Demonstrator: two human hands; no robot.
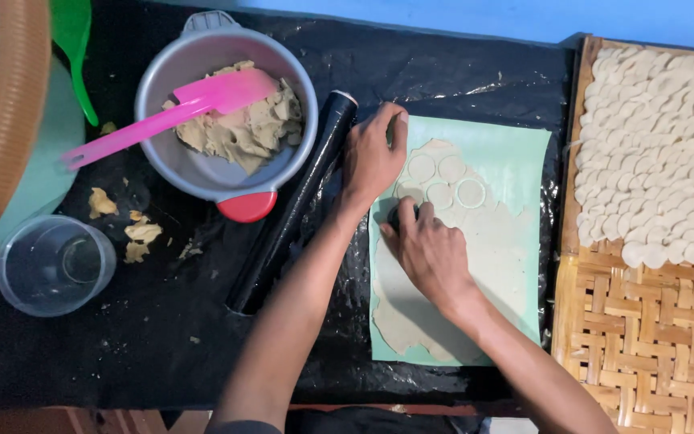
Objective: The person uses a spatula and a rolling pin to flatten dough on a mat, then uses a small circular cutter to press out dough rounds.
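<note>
Black plastic sheeting point(162, 337) covers the table; w/ woven bamboo tray point(644, 337) at its right edge. Thin beige dough sheet point(508, 249) on pale green mat point(516, 153) looks soft, tears easily; lift by edges. Left hand point(373, 157) fingers curled, tips pressing mat's top-left corner. Right hand point(431, 253) bent over, fingers clamped round small dark round cutter point(402, 215)

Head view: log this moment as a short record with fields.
left hand: rests on the dough sheet's top edge
right hand: presses a dark round cutter into the dough sheet
mat: pale green, under the dough
tray: woven, cut discs in rows
bowl: grey, dough scraps, pink scoop
</note>
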